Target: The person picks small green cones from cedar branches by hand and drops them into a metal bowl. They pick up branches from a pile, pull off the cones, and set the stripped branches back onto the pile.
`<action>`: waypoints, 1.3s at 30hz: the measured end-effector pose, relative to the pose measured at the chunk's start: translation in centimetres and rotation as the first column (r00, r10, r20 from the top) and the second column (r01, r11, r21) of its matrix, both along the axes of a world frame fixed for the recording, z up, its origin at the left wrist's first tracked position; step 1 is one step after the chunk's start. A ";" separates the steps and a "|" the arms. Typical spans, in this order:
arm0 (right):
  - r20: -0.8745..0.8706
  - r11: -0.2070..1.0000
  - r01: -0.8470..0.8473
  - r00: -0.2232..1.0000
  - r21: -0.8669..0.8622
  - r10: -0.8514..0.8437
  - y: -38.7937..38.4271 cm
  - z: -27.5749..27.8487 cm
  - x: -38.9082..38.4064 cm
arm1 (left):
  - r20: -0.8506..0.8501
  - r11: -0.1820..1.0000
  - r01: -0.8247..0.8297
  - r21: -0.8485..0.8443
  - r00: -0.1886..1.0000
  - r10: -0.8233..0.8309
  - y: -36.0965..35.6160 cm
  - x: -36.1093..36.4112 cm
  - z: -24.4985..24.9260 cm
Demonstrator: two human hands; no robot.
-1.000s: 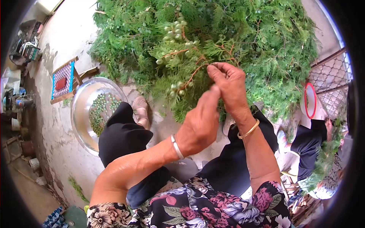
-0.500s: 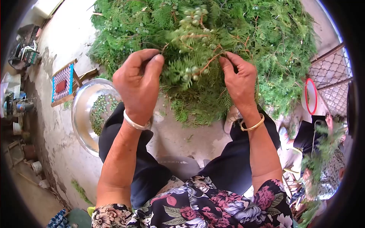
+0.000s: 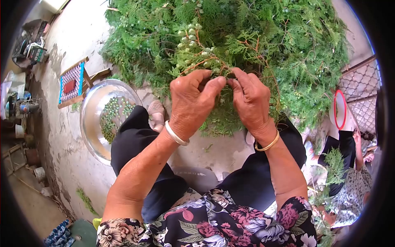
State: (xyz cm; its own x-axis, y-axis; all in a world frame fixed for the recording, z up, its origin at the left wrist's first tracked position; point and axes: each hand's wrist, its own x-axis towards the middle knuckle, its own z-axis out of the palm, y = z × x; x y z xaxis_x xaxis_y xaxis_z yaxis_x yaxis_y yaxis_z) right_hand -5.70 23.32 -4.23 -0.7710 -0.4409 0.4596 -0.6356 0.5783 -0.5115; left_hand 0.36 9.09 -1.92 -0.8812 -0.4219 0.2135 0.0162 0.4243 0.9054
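Between my hands is a conifer sprig (image 3: 197, 41) with orange-brown stems and clusters of pale green seed cones. My right hand (image 3: 252, 99) is closed, its thumb and fingers pinching the stem near its lower end. My left hand (image 3: 193, 101) is also closed, thumb against fingers, at the lower part of the same sprig; what lies exactly under its fingertips is partly hidden. The two hands almost touch at the fingertips. Behind them lies a large heap of green conifer branches (image 3: 304, 61). A metal basin (image 3: 88, 119) by my left knee holds many loose green cones (image 3: 109, 123).
A small woven-top stool (image 3: 72, 86) stands beyond the basin. At the right, another person's patterned sleeve (image 3: 354, 193) shows beside conifer twigs (image 3: 335, 166). A red hoop (image 3: 340, 109) is near a wire-mesh panel (image 3: 362, 80). Machinery and pots line the left edge.
My left hand has moved right and down to meet my right hand at the sprig. My right hand has shifted slightly left and down. The other person's twig has moved.
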 end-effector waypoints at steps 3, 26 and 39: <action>-0.099 0.999 -0.043 0.994 0.028 0.046 -0.2 0.2 0.2 | 0.107 0.983 -0.019 0.184 0.994 -0.001 0.4 -0.2 -0.5; 0.653 0.952 -0.037 0.720 -0.305 0.237 0.3 1.2 -0.5 | 0.134 0.557 -0.027 0.830 0.979 -0.151 -0.4 0.0 -1.8; 0.698 0.937 0.039 0.678 -0.347 0.230 1.4 1.5 -1.7 | 0.025 0.271 0.079 0.959 0.932 -0.362 -1.4 0.6 -1.4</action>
State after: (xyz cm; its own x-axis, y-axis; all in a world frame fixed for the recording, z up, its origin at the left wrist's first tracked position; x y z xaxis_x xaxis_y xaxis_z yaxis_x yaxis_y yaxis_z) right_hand -7.43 24.73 -2.74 -0.8774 -0.4699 -0.0970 -0.0335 0.2615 -0.9646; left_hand 0.99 7.69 -3.31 -0.9300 0.0144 -0.3672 -0.2721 -0.6986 0.6618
